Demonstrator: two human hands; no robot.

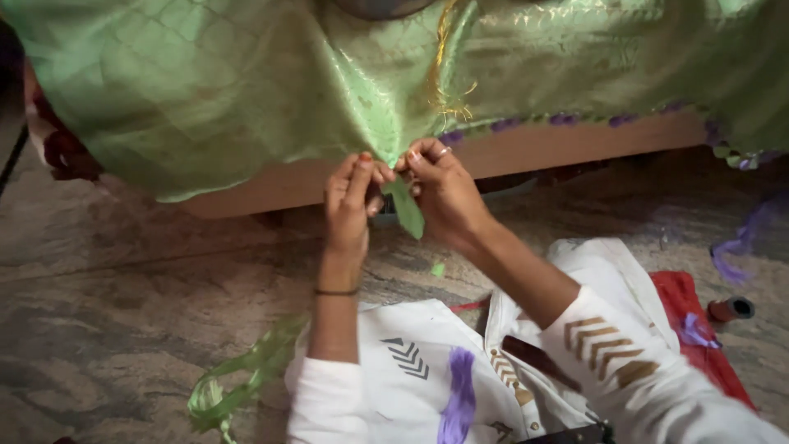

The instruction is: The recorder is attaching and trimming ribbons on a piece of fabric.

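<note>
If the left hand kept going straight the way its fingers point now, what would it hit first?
The left hand points up and away, its fingertips already at the hanging edge of the green cloth. It would likely press into that cloth first, then the wooden ledge behind it, though depth is hard to judge.

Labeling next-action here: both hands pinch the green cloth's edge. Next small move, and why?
Probably draw the loose green tassel strip snug against the green cloth: left hand and right hand both pinch its hanging edge, and the strip dangles slack between them.
</note>
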